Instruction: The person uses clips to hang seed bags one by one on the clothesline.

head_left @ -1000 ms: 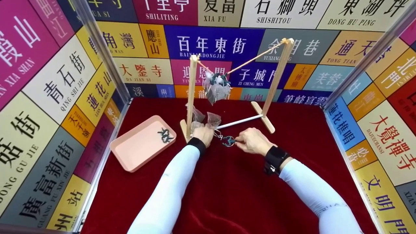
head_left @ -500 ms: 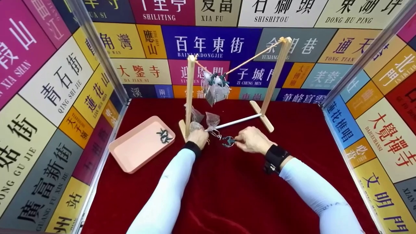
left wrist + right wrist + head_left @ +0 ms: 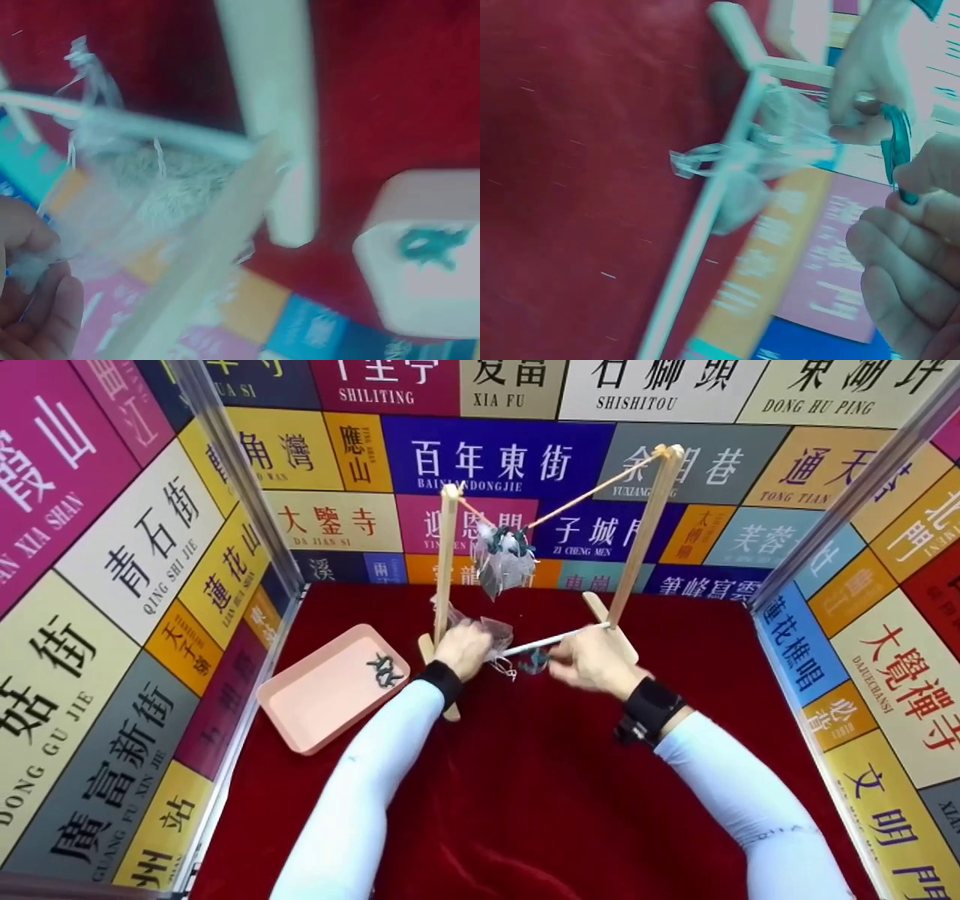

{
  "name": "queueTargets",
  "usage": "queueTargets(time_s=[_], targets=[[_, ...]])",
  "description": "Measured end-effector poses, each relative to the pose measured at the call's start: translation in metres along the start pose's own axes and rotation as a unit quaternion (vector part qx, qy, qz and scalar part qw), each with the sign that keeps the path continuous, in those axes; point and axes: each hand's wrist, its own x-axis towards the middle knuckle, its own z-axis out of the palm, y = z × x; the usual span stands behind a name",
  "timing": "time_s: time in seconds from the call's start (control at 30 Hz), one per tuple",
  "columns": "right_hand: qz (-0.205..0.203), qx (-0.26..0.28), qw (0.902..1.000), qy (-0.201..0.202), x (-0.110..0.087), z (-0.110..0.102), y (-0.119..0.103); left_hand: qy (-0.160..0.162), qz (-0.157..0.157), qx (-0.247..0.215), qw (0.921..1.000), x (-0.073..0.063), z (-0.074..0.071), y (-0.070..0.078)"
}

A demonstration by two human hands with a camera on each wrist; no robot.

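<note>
Nearer the rod (image 3: 550,640), right hand (image 3: 598,661), green clip (image 3: 535,661)

Both pale-sleeved arms stretch forward, the left arm (image 3: 364,765) and the right arm (image 3: 739,780) converging. The left hand (image 3: 465,649) pinches with thumb and fingers; the right hand (image 3: 598,661), near it, pinches between thumb and forefinger, its other fingers curled.

At lower right, the right hand (image 3: 915,251) pinches a green clip (image 3: 895,146); at upper right, the left hand (image 3: 874,79) holds a translucent bag (image 3: 804,124); red cloth (image 3: 570,195) fills the left.
</note>
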Motion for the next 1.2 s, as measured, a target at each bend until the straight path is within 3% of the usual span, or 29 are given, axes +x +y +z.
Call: queueTargets(time_s=[0.17,0.27,0.47,0.6,0.7,0.8,0.9,1.03,1.2], targets=[[0.051,-0.039,0.9968,0.047,0.030,-0.049,0.000,-0.035,0.015,-0.060,0.9975,0.015,-0.045,0.017],[0.065,-0.079,0.9912,0.084,0.047,-0.083,0.000,-0.048,0.042,-0.066,0.9958,0.022,-0.068,0.035],[0.053,-0.191,0.9715,0.129,0.086,-0.129,-0.002,-0.003,0.084,-0.028,0.9961,0.045,-0.101,0.066],[0.058,-0.251,0.9612,0.098,0.110,-0.144,-0.004,0.024,0.102,0.016,0.9943,0.066,-0.122,0.074],[0.075,-0.275,0.9582,0.025,0.126,-0.154,-0.004,0.038,0.102,0.061,0.9922,0.083,-0.140,0.075],[0.096,-0.264,0.9579,-0.059,0.136,-0.166,0.000,0.056,0.083,0.075,0.9921,0.099,-0.156,0.071],[0.099,-0.233,0.9615,-0.108,0.138,-0.176,0.005,0.065,0.054,0.049,0.9952,0.114,-0.169,0.062],[0.079,-0.190,0.9714,-0.118,0.136,-0.185,0.005,0.057,-0.012,-0.025,0.9980,0.130,-0.178,0.045],[0.072,-0.144,0.9809,-0.109,0.135,-0.188,0.000,0.040,-0.087,-0.123,0.9877,0.136,-0.183,0.027]])
